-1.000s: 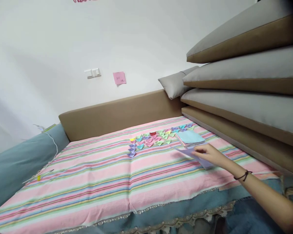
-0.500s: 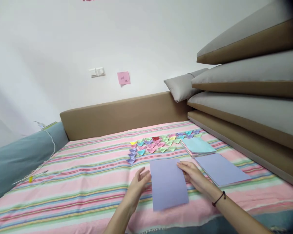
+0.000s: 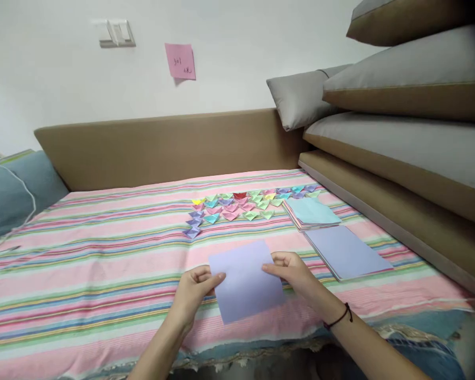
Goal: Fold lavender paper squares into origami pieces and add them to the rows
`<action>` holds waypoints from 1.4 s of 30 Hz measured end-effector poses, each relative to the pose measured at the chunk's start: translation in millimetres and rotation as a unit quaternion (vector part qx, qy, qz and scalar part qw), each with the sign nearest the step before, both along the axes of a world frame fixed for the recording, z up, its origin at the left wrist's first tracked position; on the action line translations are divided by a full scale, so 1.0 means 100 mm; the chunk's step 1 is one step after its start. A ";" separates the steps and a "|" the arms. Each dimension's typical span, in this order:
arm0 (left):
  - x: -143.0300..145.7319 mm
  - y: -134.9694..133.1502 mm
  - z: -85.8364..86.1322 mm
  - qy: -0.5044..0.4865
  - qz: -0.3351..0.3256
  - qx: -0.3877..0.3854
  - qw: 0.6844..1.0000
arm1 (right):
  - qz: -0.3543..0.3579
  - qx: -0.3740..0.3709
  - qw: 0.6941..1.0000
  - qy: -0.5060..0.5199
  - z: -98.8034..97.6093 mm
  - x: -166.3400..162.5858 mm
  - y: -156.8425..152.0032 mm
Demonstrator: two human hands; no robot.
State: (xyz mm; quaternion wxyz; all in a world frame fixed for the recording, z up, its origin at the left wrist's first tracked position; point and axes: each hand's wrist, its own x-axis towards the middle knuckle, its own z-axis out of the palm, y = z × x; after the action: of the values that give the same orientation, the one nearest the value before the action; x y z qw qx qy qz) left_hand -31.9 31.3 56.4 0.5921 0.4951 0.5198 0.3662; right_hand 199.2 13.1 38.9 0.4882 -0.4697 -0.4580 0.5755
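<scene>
1. Surface: striped cloth (image 3: 103, 248) in pink, green and blue bands, spread over a low padded platform; its near edge ends in a fringe.
2. On the striped cloth, far middle: a cluster of small folded paper shapes (image 3: 237, 206); toward its right side, a blue-topped paper stack (image 3: 311, 212) and, nearer, a purple paper stack (image 3: 346, 252).
3. Beyond the striped cloth: brown backrest (image 3: 162, 148); white wall (image 3: 241, 53) with a pink note (image 3: 180, 60) and a switch (image 3: 116, 34); stacked cushions (image 3: 399, 137) along its right side.
4. Lilac sheet (image 3: 245, 279) is over the near middle of the striped cloth; left hand (image 3: 192, 290) pinches its left edge, right hand (image 3: 291, 269) its right edge, fingers curled closed on the paper.
5. Change: half a second ago the left hand was open beside the sheet, not gripping; a second ago only the right hand showed, at the purple stack.
</scene>
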 end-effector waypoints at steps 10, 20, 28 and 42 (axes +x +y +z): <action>-0.08 0.03 -0.02 0.062 -0.002 0.049 0.997 | -0.023 -0.041 0.999 -0.010 -0.08 0.02 -0.05; -0.04 -0.06 0.04 0.062 -0.044 0.056 0.996 | -0.007 -0.015 1.000 -0.016 -0.05 0.08 -0.08; -0.15 -0.08 -0.05 0.215 -0.108 0.481 0.843 | -0.003 0.362 0.903 -0.232 -0.08 0.22 -0.11; -0.15 -0.16 -0.54 0.359 -0.073 0.384 0.848 | -0.007 0.263 0.866 -0.426 -0.47 0.18 -0.15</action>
State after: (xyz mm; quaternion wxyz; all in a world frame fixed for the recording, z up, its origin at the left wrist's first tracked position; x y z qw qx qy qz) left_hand -46.7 15.4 2.2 0.1520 0.8163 0.4767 0.2887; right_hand 217.5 -2.3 -8.1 0.3549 -0.5268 -0.7523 0.1744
